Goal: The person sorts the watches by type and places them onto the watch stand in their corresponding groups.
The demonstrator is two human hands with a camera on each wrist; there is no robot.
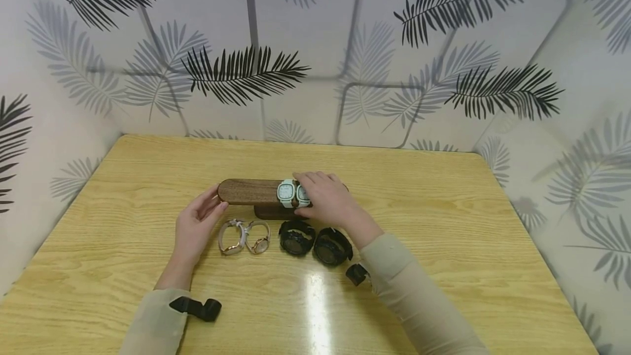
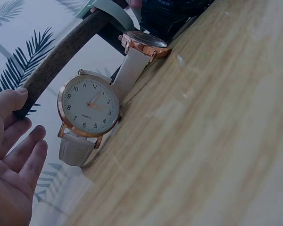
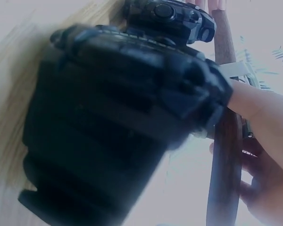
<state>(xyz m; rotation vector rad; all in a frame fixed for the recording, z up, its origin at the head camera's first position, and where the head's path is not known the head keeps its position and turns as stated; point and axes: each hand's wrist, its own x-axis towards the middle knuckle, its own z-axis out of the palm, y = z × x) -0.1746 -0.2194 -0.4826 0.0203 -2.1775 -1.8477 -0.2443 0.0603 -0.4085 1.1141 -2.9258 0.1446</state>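
Note:
A dark wooden watch stand (image 1: pixel 251 192) with a long flat top bar stands on the table. Two mint-green watches are strapped side by side round this bar; the left watch (image 1: pixel 286 193) shows its whole face. My right hand (image 1: pixel 326 197) curls over the bar and grips the right mint watch (image 1: pixel 302 195), partly covering it. At the bar's left end, my left hand (image 1: pixel 194 230) pinches the wood between thumb and fingers. Nearest the left hand on the table are two pale-strapped, rose-gold watches (image 2: pixel 88 104), one with a round white numbered dial.
Two chunky black watches, a left one (image 1: pixel 297 238) and a right one (image 1: pixel 332 246), sit in front of the stand, close to the right forearm. The wooden table (image 1: pixel 429 223) ends at a leaf-patterned wall (image 1: pixel 315 53) behind.

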